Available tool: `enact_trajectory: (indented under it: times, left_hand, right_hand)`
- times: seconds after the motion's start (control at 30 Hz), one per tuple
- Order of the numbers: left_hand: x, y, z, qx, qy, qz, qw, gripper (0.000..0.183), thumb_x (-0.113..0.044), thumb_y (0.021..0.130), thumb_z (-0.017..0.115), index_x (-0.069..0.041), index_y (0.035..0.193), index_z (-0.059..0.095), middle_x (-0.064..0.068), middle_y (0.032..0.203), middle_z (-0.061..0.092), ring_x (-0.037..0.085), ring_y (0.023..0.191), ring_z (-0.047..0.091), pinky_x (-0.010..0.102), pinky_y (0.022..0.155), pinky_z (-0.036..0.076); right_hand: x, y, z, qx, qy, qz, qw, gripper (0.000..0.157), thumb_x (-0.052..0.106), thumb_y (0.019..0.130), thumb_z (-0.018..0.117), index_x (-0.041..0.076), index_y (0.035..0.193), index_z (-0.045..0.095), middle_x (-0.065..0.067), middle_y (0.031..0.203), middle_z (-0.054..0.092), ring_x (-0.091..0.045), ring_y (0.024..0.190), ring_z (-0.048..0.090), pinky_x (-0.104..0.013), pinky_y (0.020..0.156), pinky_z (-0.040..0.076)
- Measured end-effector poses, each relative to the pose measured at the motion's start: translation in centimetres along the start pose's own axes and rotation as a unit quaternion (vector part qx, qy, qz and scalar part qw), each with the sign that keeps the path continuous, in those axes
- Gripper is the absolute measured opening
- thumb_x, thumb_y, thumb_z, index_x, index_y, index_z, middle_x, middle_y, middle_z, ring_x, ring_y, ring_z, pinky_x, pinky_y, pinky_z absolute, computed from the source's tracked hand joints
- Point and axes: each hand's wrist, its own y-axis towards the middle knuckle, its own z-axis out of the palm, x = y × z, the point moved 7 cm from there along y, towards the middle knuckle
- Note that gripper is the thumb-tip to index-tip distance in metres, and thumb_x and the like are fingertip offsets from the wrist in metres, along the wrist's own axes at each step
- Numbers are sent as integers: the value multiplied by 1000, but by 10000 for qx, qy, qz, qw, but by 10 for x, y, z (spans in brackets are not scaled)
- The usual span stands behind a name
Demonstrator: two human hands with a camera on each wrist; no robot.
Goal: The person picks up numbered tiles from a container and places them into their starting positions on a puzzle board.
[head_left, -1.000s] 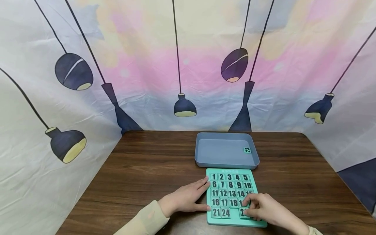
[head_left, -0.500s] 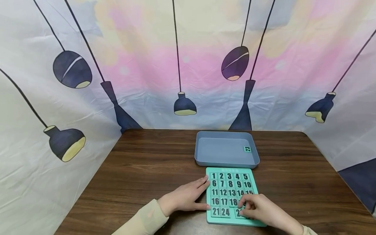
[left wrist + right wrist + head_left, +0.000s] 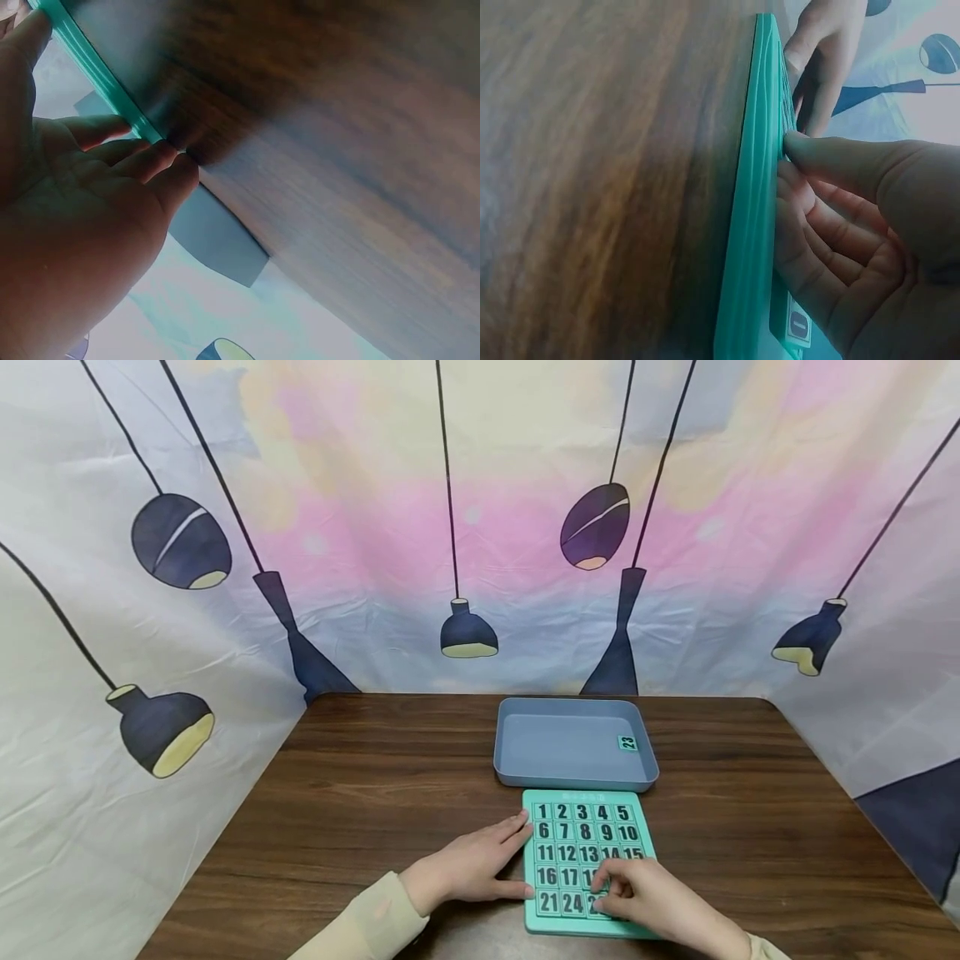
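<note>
My left hand (image 3: pixel 474 863) rests against the left edge of a green number puzzle board (image 3: pixel 555 927), fingers and thumb extended along its rim. Over the board's lower right, my right hand (image 3: pixel 654 893) has thumb and curled fingers on a number tile (image 3: pixel 592 906) in the bottom row, beside the 24 tile (image 3: pixel 572 904). Its number is mostly covered by the thumb. In the right wrist view the thumb (image 3: pixel 840 161) and bent fingers meet at the board's top face. Rows from 1 to 15 read in order; tiles under the right hand are hidden.
A blue-grey tray (image 3: pixel 498 768) stands just behind the board, with a tile marked 23 (image 3: pixel 627 743) lying sideways in its right part. Both sit on a dark wooden table (image 3: pixel 375 777). A fabric backdrop printed with lamps (image 3: pixel 468 631) hangs behind.
My right hand has slid left along the bottom row, and the tile under it has moved left up to the 24. My left hand stays at the board's edge.
</note>
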Motion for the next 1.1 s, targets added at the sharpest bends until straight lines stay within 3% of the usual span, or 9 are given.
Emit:
enact_trajectory:
  times: [0.2,0.37,0.6,0.87,0.97,1.1]
  left_hand:
    - [0,0,0,19,-41,-9,10000,88,-65,97,51,-11,161,27,8,167,18,21,150,26,37,115,34]
    - [-1,0,0,41,-63,-36,10000,88,-65,97,51,-11,161,27,8,167,18,21,150,25,36,115,34]
    - [0,-1,0,33,-149,-27,9999,87,-65,97,51,-11,161,27,9,167,16,22,151,24,37,114,35]
    - [1,-3,-1,31,-181,-19,9998,88,-65,96,53,-10,160,28,10,167,16,22,151,24,37,114,35]
    - [1,-4,-3,50,-161,-44,9998,88,-64,96,53,-10,161,27,10,167,17,22,151,24,37,114,35]
    - [-1,-3,-4,108,-141,-8,9998,88,-64,97,52,-10,161,26,10,168,15,22,151,23,36,116,33]
  right_hand:
    - [4,-1,-5,95,-33,-78,9999,1,20,96,71,20,96,70,14,67,59,2,57,50,-23,54,46]
    - [9,1,-22,82,-241,-80,9996,7,24,97,69,17,97,72,11,70,63,1,59,53,-24,53,47]
    - [26,13,-85,-444,-1011,104,9938,14,25,99,67,13,104,73,5,78,68,-5,63,57,-27,55,48]
    - [39,40,-161,-1243,-1739,226,9766,19,20,100,66,9,113,72,0,97,73,-11,75,65,-31,64,52]
    - [40,52,-182,-1300,-1873,291,9732,25,21,100,65,4,119,71,-7,104,73,-19,84,68,-36,69,55]
    - [33,66,-197,-1068,-2026,448,9724,35,24,101,64,-1,126,67,-14,114,71,-31,100,68,-47,80,55]
